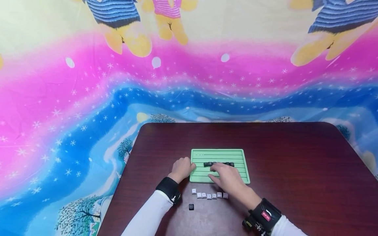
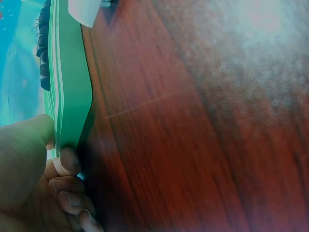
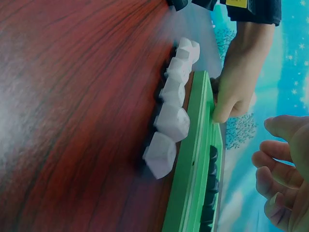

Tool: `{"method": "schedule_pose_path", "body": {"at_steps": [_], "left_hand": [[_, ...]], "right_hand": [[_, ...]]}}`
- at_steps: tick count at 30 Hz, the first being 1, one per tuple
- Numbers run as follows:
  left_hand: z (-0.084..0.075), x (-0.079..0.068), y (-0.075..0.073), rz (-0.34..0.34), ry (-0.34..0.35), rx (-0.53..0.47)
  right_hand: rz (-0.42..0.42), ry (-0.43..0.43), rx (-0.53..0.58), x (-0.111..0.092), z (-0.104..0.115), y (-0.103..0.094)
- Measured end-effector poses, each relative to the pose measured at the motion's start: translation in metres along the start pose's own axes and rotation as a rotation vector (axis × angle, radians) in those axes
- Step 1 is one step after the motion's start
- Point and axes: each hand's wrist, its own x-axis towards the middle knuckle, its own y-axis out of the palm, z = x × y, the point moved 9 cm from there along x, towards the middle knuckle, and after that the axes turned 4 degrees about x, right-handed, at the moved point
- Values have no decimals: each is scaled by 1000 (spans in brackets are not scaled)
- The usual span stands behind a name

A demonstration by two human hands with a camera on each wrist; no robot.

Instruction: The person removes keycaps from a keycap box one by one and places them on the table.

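A light green ridged tray [image 1: 218,150] lies on the table. My left hand [image 1: 181,168] grips its left edge; in the left wrist view the thumb is on the upper side and curled fingers [image 2: 70,162] are against the rim's outer side. Black keycaps [image 1: 210,163] form a row across the tray's middle, partly hidden behind my right hand [image 1: 229,178]. That hand hovers over the tray's right half, fingers loosely bent and thumb apart. In the right wrist view nothing shows between its fingers [image 3: 275,154]. Several white keycaps [image 3: 172,121] line up along the tray's near side.
A single black keycap [image 1: 191,206] sits on the table nearer to me, below the left end of the white row. The dark reddish-brown table [image 1: 301,157] has rounded far corners, and a colourful printed cloth [image 1: 189,72] hangs behind it.
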Motion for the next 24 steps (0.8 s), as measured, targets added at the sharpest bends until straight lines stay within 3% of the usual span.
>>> {"method": "schedule_pose_path", "body": {"at_steps": [24], "left_hand": [[0,0,-1,-21,0,10]], "right_hand": [[8,91,-30,2,-32,-6]]}}
